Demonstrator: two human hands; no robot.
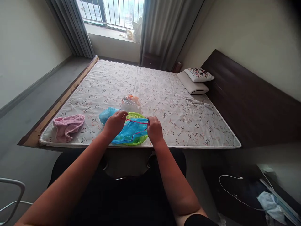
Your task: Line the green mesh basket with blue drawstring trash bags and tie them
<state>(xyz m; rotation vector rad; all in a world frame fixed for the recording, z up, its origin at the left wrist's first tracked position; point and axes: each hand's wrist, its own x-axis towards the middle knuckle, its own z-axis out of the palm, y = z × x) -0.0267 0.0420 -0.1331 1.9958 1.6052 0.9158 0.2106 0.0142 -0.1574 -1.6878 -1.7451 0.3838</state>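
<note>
A blue plastic bag (131,130) with a pink drawstring (138,122) is stretched between my hands. My left hand (115,124) pinches the drawstring at the bag's left end. On the other side my right hand (154,128) has its fingers closed on the drawstring and the bag's edge. Beneath the bag is a green plastic basket (137,142), mostly covered by it. More blue plastic (107,115) lies just left of my left hand. Behind the basket sits a clear plastic bag (131,104) with orange parts; its contents are unclear.
The basket rests on a letter-patterned mattress (160,94). A pink towel (68,127) lies crumpled at its left corner. Pillows (196,82) and a cable (195,102) are near the dark headboard (246,97). At lower right, a dark nightstand (225,185) holds a white cable.
</note>
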